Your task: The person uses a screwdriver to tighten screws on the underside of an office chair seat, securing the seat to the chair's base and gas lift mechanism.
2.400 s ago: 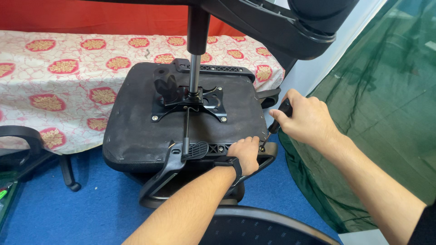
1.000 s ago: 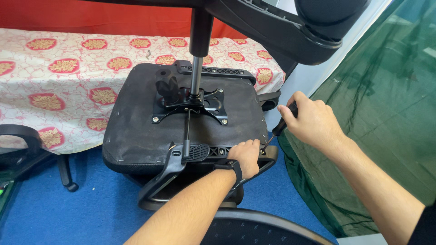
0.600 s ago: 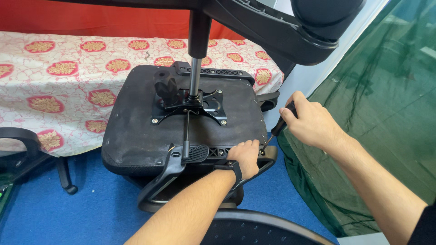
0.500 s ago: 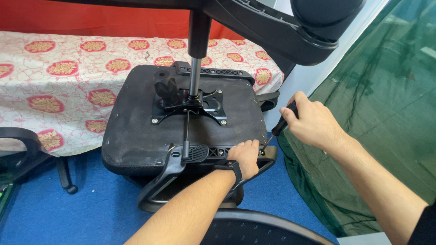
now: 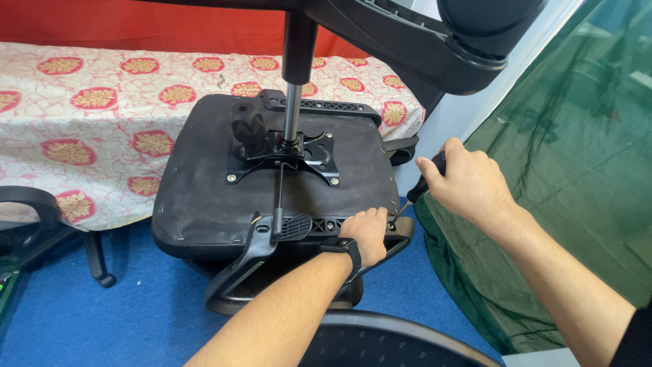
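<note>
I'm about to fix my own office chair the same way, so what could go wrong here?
The screwdriver tip sits right beside the left hand on the armrest bracket; a slip could jab the fingers. The right hand drives it at a slant, which may strip the screw. The upturned chair seat might shift.

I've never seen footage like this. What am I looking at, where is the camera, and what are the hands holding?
The camera sits on a person's head and looks down at their own bare arms. In front lies an upturned office chair seat, black, its metal mounting plate and gas column pointing up, resting against a bed with a flowered cover. The left hand steadies the black bracket at the seat's near edge. The right hand grips a screwdriver, its tip at a screw there. The floor is blue.
</note>
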